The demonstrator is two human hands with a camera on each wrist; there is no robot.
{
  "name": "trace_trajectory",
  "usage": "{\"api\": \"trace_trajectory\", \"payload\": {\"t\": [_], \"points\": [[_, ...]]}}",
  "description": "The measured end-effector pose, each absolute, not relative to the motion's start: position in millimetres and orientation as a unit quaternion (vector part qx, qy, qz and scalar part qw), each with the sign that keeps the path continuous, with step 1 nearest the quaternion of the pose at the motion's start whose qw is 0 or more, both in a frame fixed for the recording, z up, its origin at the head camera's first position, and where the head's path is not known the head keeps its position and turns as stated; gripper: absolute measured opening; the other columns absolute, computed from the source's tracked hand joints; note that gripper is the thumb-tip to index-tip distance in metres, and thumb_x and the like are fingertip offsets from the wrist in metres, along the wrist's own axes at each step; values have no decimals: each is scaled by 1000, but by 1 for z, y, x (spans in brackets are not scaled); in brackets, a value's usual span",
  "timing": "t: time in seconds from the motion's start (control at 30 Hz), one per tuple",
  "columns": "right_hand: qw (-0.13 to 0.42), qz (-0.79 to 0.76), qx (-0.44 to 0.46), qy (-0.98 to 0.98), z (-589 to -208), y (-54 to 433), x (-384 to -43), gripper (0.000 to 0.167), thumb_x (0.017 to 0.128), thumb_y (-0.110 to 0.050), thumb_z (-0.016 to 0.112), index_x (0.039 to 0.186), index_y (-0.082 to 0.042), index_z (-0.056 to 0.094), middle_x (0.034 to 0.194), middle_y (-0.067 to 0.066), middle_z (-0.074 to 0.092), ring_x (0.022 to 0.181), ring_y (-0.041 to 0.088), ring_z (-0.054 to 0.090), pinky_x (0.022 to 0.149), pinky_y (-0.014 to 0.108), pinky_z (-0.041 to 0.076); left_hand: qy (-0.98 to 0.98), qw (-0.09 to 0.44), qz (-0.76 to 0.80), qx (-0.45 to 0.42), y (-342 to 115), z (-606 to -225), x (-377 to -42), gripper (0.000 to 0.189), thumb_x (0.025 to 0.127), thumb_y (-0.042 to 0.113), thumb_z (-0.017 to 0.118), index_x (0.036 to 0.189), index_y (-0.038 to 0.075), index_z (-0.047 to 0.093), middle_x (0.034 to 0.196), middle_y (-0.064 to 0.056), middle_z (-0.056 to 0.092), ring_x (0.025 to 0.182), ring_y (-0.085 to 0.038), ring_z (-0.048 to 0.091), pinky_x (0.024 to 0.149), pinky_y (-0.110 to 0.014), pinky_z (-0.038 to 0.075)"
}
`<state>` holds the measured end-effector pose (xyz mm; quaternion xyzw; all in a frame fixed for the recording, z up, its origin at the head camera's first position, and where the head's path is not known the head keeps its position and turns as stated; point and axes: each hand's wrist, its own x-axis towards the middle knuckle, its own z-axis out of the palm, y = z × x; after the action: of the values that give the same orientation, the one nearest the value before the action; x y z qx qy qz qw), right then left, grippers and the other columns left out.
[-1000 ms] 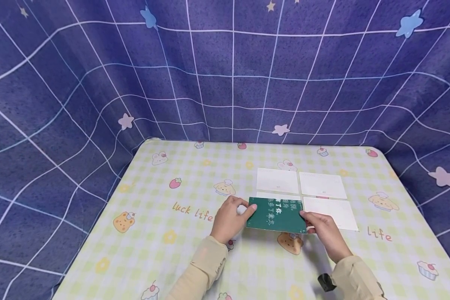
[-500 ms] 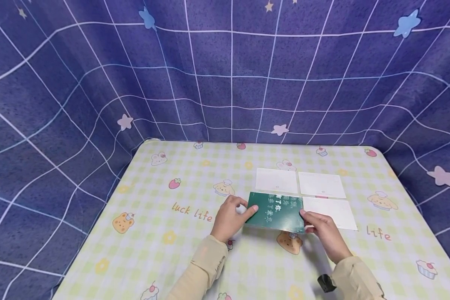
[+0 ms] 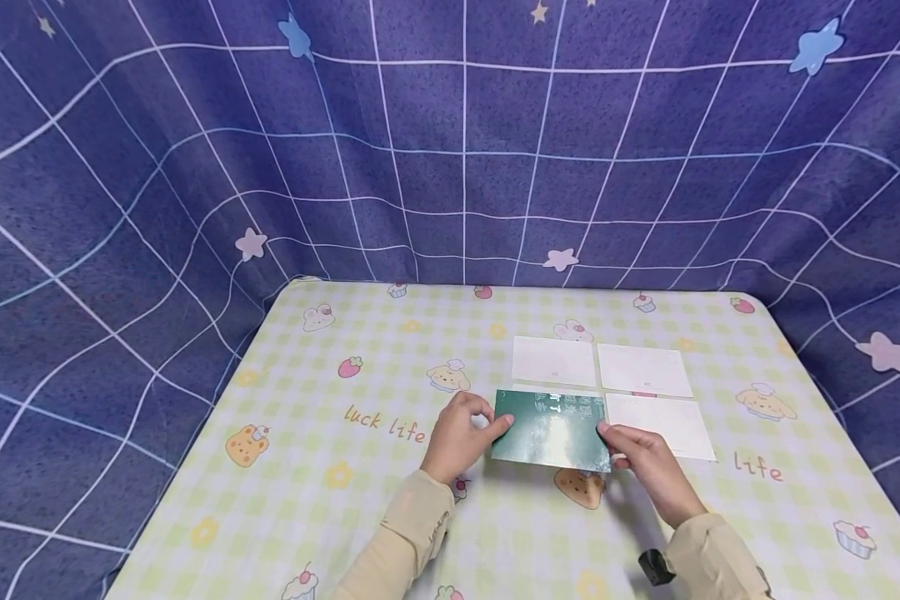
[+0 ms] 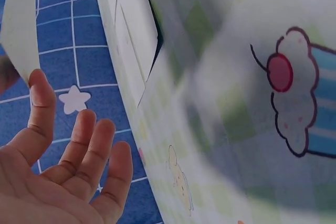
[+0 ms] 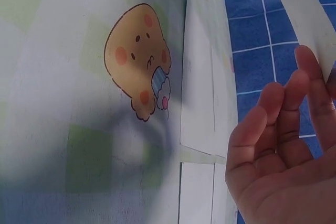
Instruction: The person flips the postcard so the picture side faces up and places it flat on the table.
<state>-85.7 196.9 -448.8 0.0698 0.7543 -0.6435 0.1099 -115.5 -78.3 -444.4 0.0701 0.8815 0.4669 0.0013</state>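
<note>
Pale checked surface point(image 3: 285, 508) carries three visible white cards point(image 3: 645, 371), beyond and right of one raised green card point(image 3: 555, 433); left hand point(image 3: 459, 437) and right hand point(image 3: 651, 468) pinch its ends, its lettering point(image 3: 557, 403) now fainter than before.

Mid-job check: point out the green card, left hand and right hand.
Green card point(image 3: 551, 431): head view, middle of its printed face.
Left hand point(image 3: 456, 437): head view, back of the hand.
Right hand point(image 3: 651, 468): head view, back of the hand.
</note>
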Motion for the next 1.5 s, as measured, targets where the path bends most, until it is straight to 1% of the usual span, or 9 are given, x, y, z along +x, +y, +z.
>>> {"api": "trace_trajectory", "payload": {"t": [0.13,0.23,0.37,0.53,0.77,0.93,1.2,1.37,1.5], "points": [[121,-622,86,768,-449,198,-86,35,103,-34,60,106,-3,76,93,-7,66,91,11,59,88,34,48,892,1,448,60,-78,-444,-114,29,90,34,76,72,15,64,111,-6,63,99,-27,61,82,-43,50],[124,-606,91,781,-449,197,-86,34,101,-36,63,105,-5,77,91,-7,65,85,14,59,90,36,43,903,-2,427,46,-77,-442,-113,29,89,37,77,73,17,64,109,-4,64,93,-24,60,71,-38,48],[129,-601,87,784,-450,197,-86,33,100,-35,65,108,-6,77,92,-6,65,85,15,59,89,37,42,909,-10,415,37,-77,-442,-112,29,87,37,79,72,18,65,104,-3,65,90,-24,61,65,-34,46],[139,-614,81,773,-451,198,-85,35,103,-35,61,114,-5,76,99,-7,68,95,15,58,92,39,42,906,-9,421,39,-78,-444,-113,27,88,38,78,75,16,69,104,-3,66,93,-28,63,66,-36,48],[139,-607,78,778,-450,198,-85,35,102,-35,61,113,-5,76,96,-4,67,91,18,59,91,40,41,906,8,420,52,-78,-443,-112,26,92,38,74,81,14,72,108,-4,64,93,-26,63,69,-38,50],[118,-603,76,785,-449,196,-85,36,102,-36,62,113,-4,76,97,-6,70,91,14,61,89,37,44,916,-14,396,61,-77,-440,-112,24,91,35,75,80,15,70,104,-4,64,85,-21,60,68,-35,48],[91,-566,79,816,-442,189,-85,40,99,-41,66,109,-4,77,99,-3,71,94,13,60,89,36,46,930,-59,355,70,-78,-439,-109,26,90,35,76,76,14,71,99,-4,66,93,-27,67,73,-40,53],[85,-535,78,837,-438,184,-84,39,98,-44,66,103,-8,79,104,1,73,98,16,60,90,37,46,935,-63,342,69,-81,-438,-109,26,90,36,76,76,14,72,101,-5,67,96,-29,67,76,-44,54],[76,-523,61,847,-438,181,-85,35,98,-41,67,98,-8,81,103,2,74,103,18,62,93,39,46,939,-60,332,67,-85,-437,-109,26,90,37,76,78,13,73,104,-6,67,100,-29,67,79,-47,54]]}}
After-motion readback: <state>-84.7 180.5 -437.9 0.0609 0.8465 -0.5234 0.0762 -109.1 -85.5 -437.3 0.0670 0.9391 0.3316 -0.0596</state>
